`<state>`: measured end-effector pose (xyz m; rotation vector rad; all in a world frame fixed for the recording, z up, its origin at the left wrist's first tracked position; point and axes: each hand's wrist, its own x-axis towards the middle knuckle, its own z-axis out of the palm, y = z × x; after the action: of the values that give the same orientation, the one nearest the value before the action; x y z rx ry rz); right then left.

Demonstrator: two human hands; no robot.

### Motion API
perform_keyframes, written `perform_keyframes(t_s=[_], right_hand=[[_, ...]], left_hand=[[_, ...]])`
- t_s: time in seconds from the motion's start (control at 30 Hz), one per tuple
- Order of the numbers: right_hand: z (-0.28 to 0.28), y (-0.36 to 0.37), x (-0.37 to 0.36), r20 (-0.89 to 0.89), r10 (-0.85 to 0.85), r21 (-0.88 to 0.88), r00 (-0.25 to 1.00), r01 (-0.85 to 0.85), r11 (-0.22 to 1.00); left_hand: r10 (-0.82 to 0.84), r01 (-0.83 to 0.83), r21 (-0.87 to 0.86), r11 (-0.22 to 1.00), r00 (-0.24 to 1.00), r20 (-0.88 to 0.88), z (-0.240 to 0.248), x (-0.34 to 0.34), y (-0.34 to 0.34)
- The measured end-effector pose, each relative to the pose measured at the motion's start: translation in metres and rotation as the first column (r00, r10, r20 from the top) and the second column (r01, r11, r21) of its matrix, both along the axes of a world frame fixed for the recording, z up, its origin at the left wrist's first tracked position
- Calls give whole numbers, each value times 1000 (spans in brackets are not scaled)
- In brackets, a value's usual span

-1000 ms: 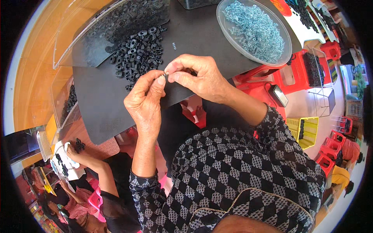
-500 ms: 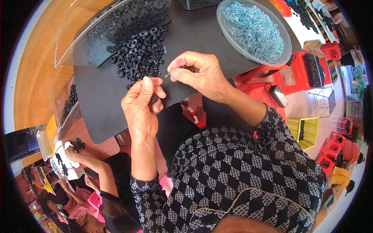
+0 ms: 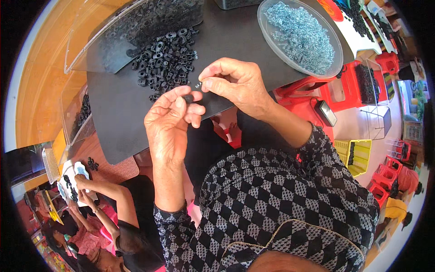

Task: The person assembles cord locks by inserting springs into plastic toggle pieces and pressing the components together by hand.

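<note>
Left hand (image 3: 167, 115): gripped one small black part (image 3: 188, 98) between thumb and fingertips, above the near edge of the tabletop (image 3: 235, 38); remaining fingers were loosely curled.

Right hand (image 3: 240, 86): pinched one small metal spring (image 3: 198, 85) between thumb and forefinger; the spring pointed toward the left hand and stood just apart from the black part.

Pile of black parts (image 3: 165, 61): lay loose on the dark tabletop, just beyond the left hand; individual pieces showed holes and openings.

Loose spring (image 3: 195, 55): lay at the right edge of that pile.

Clear plastic bin (image 3: 113, 65): stood at the far left, beside the pile, with many more black parts inside.

Round translucent tub (image 3: 339, 63): stood at the far right of the tabletop, heaped with pale blue-silver springs (image 3: 301, 38).

Red stools (image 3: 344, 86): stood to the right, below the level of the tabletop; a dark device with a pale screen (image 3: 325, 112) rested near them.

Yellow crate (image 3: 359, 158): was on the right, with dark contents partly visible.

Co-worker's forearm (image 3: 106, 185): reached, at lower left, to a white surface that bore black pieces.
</note>
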<state>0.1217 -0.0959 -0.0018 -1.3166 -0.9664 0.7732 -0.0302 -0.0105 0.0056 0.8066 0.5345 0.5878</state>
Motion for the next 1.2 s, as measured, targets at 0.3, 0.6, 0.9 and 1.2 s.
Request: perform_keyframes(t_s=[0.3, 0.6, 0.9, 1.2], right_hand=[[0, -1, -7, -45, -31, 89, 999, 35, 995], [3, -2, -14, -72, -48, 97, 996, 55, 994], [2, -1, -19, 220, -144, 195, 965, 101, 976], [-5, -3, -29, 324, -240, 298, 915, 143, 944]], left_hand=[[28, -25, -56, 998, 998, 54, -8, 0, -4], [97, -97, 101, 990, 995, 5, -9, 2, -8], [275, -212, 399, 892, 955, -108, -2, 6, -21], [332, -339, 264, 903, 941, 71, -4, 15, -28]])
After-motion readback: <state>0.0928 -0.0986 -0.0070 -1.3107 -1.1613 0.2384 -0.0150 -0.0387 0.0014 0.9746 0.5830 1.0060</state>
